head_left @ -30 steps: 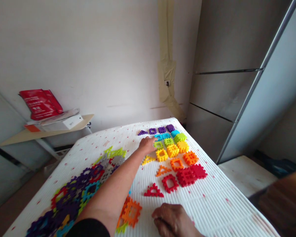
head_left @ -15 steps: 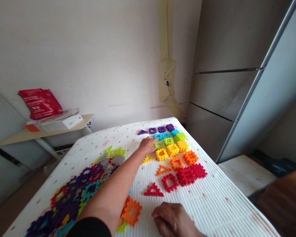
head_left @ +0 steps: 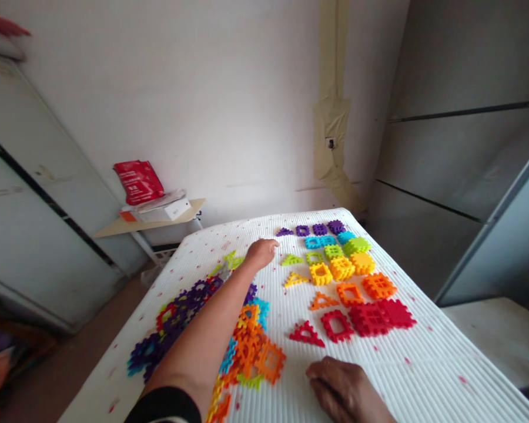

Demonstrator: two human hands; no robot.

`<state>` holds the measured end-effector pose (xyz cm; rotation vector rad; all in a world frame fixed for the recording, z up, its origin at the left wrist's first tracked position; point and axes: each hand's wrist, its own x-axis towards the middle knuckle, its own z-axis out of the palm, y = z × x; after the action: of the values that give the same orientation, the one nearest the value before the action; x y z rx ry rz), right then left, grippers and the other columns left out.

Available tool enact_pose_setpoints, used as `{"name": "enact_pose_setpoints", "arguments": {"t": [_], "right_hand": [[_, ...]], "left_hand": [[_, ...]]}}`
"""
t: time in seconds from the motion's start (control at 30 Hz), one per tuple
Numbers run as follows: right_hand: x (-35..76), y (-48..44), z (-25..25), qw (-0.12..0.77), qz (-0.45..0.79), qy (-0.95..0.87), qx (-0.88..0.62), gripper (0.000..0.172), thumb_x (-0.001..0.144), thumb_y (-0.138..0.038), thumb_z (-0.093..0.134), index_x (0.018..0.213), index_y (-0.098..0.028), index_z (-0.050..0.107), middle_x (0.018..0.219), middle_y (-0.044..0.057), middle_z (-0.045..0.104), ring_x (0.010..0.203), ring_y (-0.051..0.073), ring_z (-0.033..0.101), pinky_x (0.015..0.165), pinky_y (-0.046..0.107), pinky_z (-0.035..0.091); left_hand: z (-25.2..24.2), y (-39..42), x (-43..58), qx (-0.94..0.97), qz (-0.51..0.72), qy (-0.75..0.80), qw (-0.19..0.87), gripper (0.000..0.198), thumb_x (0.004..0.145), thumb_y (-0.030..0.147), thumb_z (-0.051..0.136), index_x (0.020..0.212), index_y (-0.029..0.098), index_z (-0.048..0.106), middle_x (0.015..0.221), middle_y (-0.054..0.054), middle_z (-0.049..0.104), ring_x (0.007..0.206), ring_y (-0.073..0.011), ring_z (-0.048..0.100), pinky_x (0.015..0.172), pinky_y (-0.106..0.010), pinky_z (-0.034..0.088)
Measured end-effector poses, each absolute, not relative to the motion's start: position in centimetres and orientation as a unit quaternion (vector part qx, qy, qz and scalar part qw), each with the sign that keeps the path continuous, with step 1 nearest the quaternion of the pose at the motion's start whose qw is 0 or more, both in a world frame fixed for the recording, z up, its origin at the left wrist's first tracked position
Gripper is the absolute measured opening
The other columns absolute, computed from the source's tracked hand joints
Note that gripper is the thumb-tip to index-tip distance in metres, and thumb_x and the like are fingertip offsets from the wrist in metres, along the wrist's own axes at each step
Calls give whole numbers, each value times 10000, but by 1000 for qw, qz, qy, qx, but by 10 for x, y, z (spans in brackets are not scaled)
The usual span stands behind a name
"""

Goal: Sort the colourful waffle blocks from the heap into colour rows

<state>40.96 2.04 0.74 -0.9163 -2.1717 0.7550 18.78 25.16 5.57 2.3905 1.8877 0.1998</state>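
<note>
My left hand (head_left: 262, 254) reaches out over the white table, left of the green and blue rows, its fingers closed. Whatever they may pinch is hidden. Closest to it are a green triangle piece (head_left: 292, 259) and a purple triangle piece (head_left: 284, 232). Curled on the near side of the table rests my right hand (head_left: 348, 388); its palm side cannot be seen. A red triangle piece (head_left: 307, 333) and a red square frame (head_left: 337, 325) lie beyond it. Yellow (head_left: 321, 273), orange (head_left: 350, 294) and blue (head_left: 312, 242) square pieces fill other rows.
A mixed heap of toothed plastic pieces (head_left: 189, 311) spreads beneath and beside my left forearm. The ribbed tabletop (head_left: 427, 364) has red specks. Behind stand a small shelf with a white box (head_left: 176, 209) and a red bag (head_left: 137, 181). A grey cabinet (head_left: 445, 158) rises at right.
My left hand has drawn back leftward from the green row, and the green triangle it covered now shows. The view has turned left. My right hand stays resting on the table.
</note>
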Motion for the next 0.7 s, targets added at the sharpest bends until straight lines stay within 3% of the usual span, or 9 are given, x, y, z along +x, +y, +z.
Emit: {"name": "enact_pose_setpoints", "arguments": {"t": [0.23, 0.7], "right_hand": [[407, 22, 2, 313, 279, -839, -346, 195, 877, -169, 390, 912, -192, 580, 777, 31, 628, 698, 119, 600, 630, 189, 443], [405, 25, 1, 299, 269, -839, -367, 187, 877, -197, 390, 862, -194, 576, 755, 24, 637, 665, 111, 606, 603, 173, 447]], "left_hand": [[56, 241, 96, 683, 32, 728, 58, 312, 842, 329, 516, 1111, 172, 536, 1129, -76, 559, 960, -191, 566, 803, -392, 486], [38, 240, 109, 654, -17, 752, 86, 332, 832, 326, 533, 1125, 170, 527, 1133, -78, 555, 975, -198, 563, 806, -400, 483]]}}
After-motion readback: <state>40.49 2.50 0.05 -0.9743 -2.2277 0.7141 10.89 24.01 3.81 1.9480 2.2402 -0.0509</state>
